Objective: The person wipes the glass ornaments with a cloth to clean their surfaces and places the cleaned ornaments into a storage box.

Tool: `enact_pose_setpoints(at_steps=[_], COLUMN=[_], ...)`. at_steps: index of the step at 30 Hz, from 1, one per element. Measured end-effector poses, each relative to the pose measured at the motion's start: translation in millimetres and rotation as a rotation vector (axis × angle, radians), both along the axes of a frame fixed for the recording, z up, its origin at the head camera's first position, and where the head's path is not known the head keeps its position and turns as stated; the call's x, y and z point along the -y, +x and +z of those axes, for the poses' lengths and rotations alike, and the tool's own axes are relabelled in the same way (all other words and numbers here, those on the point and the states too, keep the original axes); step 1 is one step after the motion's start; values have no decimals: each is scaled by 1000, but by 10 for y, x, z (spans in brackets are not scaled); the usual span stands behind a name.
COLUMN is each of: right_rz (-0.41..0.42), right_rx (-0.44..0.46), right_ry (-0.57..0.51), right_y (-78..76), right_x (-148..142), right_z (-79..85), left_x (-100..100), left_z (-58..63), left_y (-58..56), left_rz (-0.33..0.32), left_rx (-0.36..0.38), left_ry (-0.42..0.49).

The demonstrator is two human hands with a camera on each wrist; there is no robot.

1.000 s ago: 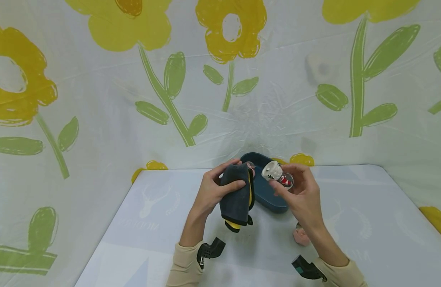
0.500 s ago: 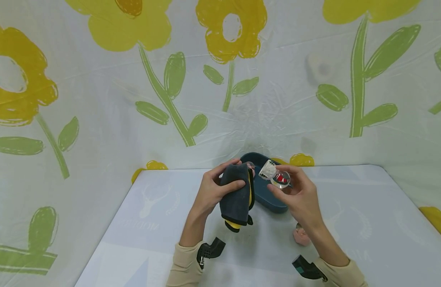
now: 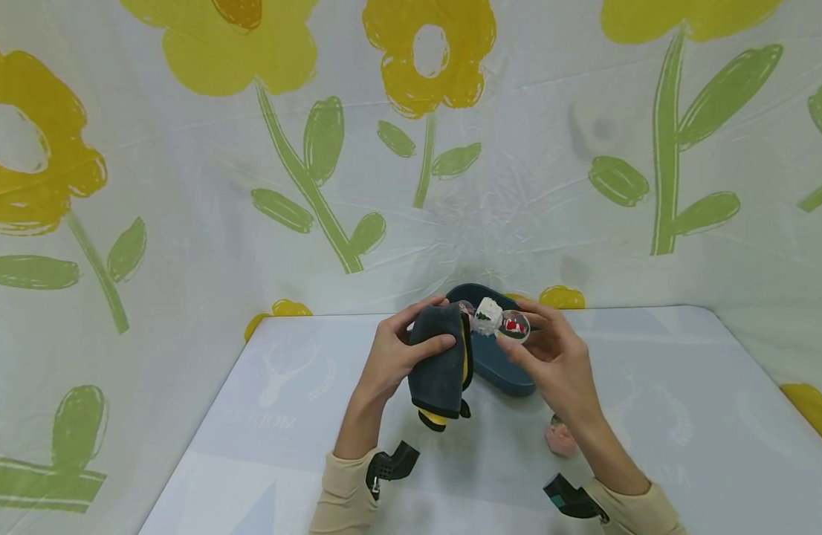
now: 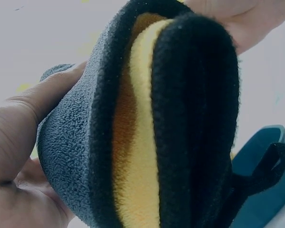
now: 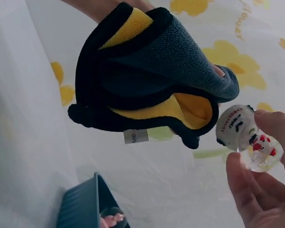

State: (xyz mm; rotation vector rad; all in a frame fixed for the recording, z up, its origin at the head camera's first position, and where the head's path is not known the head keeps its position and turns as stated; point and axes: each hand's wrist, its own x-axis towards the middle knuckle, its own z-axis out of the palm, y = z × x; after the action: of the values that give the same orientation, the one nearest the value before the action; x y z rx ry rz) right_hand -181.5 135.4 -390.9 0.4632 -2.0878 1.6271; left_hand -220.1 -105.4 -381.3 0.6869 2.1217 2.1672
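"Right hand point(image 3: 562, 355) first: how is it holding the snow globe point(image 3: 493, 317)?"

"Thumb and fingers pinch it at the clear dome, so the white base is bare and points toward the folded cloth point(image 3: 439, 364). It is up in the air, tipped on its side, in front of the blue tray point(image 3: 502, 368)."

"And the left hand point(image 3: 399, 348)?"

"Gripping the cloth, thumb across the grey face. The yellow lining shows between the black edges."

"Do globe and cloth touch?"

"They are just beside each other; I can't tell whether they meet."

"Looks to me like the globe is about to be wiped. How would you do that well?"

"I'd turn a flat yellow fold toward the base and keep the black edging and the tag point(image 5: 135, 136) out of the way. Cup the base rather than poke at it, and rub lightly, because the raised white decoration could snag the pile."

"And the dome?"

"Smooth and probably slippery, so I'd let the cloth support the base before shifting those fingertips. Better to work over the tray than over the pink ornament point(image 3: 561, 438) on the table point(image 3: 277, 446), near the right forearm."
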Motion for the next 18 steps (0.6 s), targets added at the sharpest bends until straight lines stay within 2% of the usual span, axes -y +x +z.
enact_pose_setpoints(at_steps=[8,18], right_rz=[6,132], right_rx=[32,52], right_ry=[74,86], right_y=[-8,21], right_x=[7,40], right_z=[-24,-14], left_x=[17,22], left_z=[-2,-2], left_y=[-5,6], left_rz=[-2,-7], left_rx=[-11,-26], left_ry=[7,4])
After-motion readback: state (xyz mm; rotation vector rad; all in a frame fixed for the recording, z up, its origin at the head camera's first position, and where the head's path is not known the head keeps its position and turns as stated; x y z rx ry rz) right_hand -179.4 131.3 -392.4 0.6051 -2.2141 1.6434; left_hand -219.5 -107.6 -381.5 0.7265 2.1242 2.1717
